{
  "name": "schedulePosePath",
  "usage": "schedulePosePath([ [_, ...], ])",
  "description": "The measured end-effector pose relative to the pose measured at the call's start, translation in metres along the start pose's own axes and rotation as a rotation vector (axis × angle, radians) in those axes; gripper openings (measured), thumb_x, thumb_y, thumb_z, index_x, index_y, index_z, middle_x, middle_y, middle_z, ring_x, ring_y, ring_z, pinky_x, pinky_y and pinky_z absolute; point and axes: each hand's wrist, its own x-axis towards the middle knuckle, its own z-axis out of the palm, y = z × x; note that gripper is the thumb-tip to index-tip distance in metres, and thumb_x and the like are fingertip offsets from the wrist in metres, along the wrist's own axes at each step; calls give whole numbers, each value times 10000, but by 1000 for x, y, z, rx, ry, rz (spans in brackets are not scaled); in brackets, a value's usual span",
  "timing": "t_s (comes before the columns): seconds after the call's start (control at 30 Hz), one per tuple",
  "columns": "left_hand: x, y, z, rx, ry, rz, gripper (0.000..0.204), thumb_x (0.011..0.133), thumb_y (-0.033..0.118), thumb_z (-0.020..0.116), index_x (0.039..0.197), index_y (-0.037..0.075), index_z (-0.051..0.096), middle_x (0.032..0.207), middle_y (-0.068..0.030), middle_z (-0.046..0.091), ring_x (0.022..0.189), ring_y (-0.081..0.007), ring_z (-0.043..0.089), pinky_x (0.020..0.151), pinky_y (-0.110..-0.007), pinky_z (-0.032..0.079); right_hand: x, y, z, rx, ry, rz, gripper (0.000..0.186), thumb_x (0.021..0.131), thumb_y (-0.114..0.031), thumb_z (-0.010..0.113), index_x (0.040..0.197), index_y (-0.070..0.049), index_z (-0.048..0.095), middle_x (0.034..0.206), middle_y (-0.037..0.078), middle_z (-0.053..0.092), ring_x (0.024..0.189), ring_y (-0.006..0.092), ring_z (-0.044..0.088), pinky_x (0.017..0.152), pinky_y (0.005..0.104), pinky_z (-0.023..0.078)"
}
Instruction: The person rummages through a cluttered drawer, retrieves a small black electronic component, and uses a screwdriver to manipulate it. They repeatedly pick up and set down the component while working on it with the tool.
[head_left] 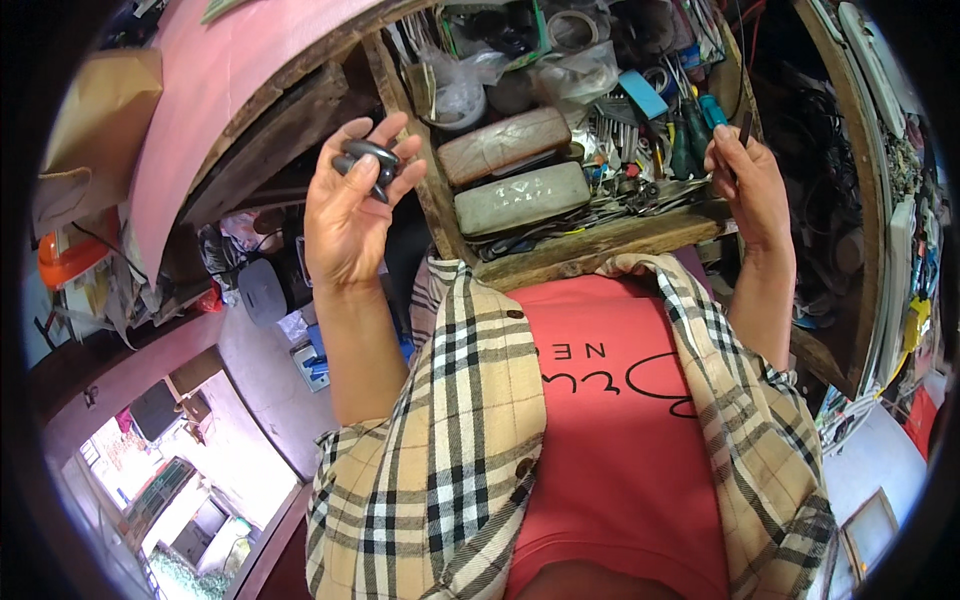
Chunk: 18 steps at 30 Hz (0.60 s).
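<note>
My left hand is raised at the drawer's left side, palm turned up. Between its curled fingers and thumb sits a dark, glossy, rounded object with loop-like parts; its kind I cannot make out. Over the drawer's right side, my right hand pinches a slim dark tool, mostly hidden by the fingers. A teal handle shows right at those fingertips, and whether the hand grips it too is unclear. The open wooden drawer between my hands is packed with tools and small parts.
Inside the drawer lie a brown case, a grey-green case, a light-blue box, plastic bags and dark-green handles. A pink tabletop curves above left. Cables and clutter fill the right side.
</note>
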Motion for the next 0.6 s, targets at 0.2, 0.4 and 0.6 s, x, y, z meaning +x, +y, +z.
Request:
schedulePosePath([
  [0.2,-1,-2,2,-37,-8,-17,301,924,-5,524,1213,-15,442,1243,-303,520,1071,-381,609,889,-454,561,-1,3,4,-69,-13,16,279,928,-322,630,766,-97,601,692,-14,591,506,15,389,474,172,282],
  [0.4,-2,-4,7,-14,48,-38,272,929,11,530,1190,-7,453,1142,-270,580,980,-337,647,809,-401,591,-4,-1,14,-247,-63,28,301,920,-337,636,741,-97,608,665,-37,560,513,24,375,484,187,272],
  [0.6,0,-6,4,-16,52,-94,232,916,46,562,1130,1,485,942,-186,613,768,-247,651,594,-314,577,-6,6,40,-522,-300,-132,197,905,-172,603,833,0,665,754,5,640,663,60,533,604,219,418],
])
